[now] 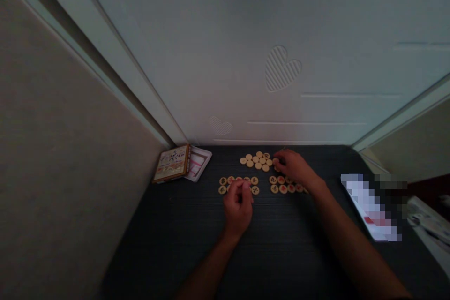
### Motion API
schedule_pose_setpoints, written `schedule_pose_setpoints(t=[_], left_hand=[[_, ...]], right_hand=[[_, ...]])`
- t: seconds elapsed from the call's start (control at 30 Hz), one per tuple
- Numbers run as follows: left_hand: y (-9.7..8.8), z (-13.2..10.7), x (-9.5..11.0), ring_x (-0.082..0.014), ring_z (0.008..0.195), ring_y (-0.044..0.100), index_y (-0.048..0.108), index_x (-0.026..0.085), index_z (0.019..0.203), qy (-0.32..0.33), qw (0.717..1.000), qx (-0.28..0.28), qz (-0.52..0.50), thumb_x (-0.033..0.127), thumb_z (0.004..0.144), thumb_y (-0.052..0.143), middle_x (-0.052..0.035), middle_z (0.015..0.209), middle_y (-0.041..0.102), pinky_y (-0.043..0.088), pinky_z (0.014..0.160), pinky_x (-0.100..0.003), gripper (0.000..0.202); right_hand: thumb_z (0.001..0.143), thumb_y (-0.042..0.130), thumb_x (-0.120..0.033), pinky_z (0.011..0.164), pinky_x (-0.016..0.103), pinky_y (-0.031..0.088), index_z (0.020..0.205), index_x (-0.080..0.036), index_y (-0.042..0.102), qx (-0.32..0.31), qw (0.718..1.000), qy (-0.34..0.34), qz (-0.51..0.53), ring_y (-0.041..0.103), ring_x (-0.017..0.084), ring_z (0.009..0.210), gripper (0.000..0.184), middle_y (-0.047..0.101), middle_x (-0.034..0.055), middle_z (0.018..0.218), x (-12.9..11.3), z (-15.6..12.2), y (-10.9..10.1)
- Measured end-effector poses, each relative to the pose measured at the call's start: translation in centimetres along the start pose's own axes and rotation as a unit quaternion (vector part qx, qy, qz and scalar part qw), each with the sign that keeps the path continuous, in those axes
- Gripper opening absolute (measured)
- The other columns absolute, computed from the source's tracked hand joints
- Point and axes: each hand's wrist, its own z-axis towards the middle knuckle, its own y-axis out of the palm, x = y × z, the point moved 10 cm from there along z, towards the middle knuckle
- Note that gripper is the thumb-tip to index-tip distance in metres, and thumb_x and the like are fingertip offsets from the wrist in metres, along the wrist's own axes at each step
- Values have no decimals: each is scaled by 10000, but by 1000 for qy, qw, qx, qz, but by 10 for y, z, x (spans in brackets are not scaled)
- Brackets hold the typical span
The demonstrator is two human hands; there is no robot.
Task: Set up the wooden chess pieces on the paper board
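Note:
Round wooden Chinese chess pieces lie on a dark table (197, 229). My left hand (238, 204) is over the left double row of pieces (255, 190), its fingers curled together and hiding the row's middle. Whatever may be between those fingertips is hidden. My right hand (293, 165) reaches to the right end of a loose cluster of pieces (256, 160), mostly blank side up. Its thumb and fingers close at a Chinese chess piece (275, 162). Under the right wrist runs a second double row of pieces (283, 189) with red and black characters, partly covered.
At the table's back left, a decorated box (172, 164) rests beside a pink-and-white printed packet (198, 163). A lit, blurred-out screen (371, 211) lies on the right. Behind the table rises a white panel (228, 79) with heart reliefs; a wall (63, 173) borders the left.

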Motion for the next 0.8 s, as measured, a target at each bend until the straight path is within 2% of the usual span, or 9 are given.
schedule_pose_setpoints(t=[0.17,0.3,0.4,0.47,0.5,0.53,0.6,0.7,0.8], left_hand=[[0,0,-1,-100,482,529,635,189,860,-3,1000,1,-5,468,976,558,50,572,532,424,490,-199,312],[1,-1,3,-96,476,524,641,192,856,2,1000,-1,-1,444,972,568,50,569,537,413,479,-194,287],[2,-1,1,-97,477,530,645,193,863,-2,1000,-11,-1,429,975,563,46,576,542,417,477,-194,274],[3,-1,0,-102,496,548,649,193,870,-5,1000,-17,4,416,975,564,38,600,560,434,493,-198,261],[4,-1,0,-105,513,561,651,194,883,-2,1000,-18,7,406,973,570,32,618,574,445,507,-200,244],[4,-2,0,-111,541,581,653,195,905,3,1000,-20,11,391,969,580,25,646,594,462,528,-204,219],[7,-3,2,-129,632,633,657,198,960,21,999,-31,23,353,952,609,-3,745,652,500,595,-220,163],[19,-7,5,-142,698,656,664,206,1060,47,994,-80,49,304,923,644,-29,845,692,516,634,-234,170],[33,-13,4,-126,625,620,658,217,1139,52,987,-140,65,291,913,652,-17,817,692,487,573,-222,238]], right_hand=[[897,631,-234,850,302,485,1090,-155,741,-2,999,33,3,684,221,933,237,737,116,1011,6,10,6],[868,641,-214,874,324,486,1040,-151,746,12,998,55,18,680,231,943,212,733,122,992,10,15,-1],[879,637,-247,858,331,509,1078,-162,731,24,997,57,46,684,216,904,236,736,99,978,5,7,-14],[919,605,-310,801,307,539,1166,-193,697,18,993,46,107,692,181,845,288,739,65,978,-3,-7,-19],[932,596,-331,773,306,552,1205,-197,678,-2,976,30,214,696,179,841,315,739,63,988,-10,-17,-17],[929,610,-364,762,313,562,1234,-209,661,-29,948,19,317,700,184,859,345,736,62,1014,-17,-28,-12],[923,639,-402,725,321,572,1248,-234,646,-66,887,39,455,704,184,831,366,733,55,1025,-24,-54,0],[903,683,-420,780,351,574,1181,-238,664,-55,818,63,569,699,185,843,332,724,58,1036,-31,-85,14],[898,701,-419,793,356,568,1152,-247,654,-63,787,72,609,684,180,836,310,711,40,987,-41,-101,32]])
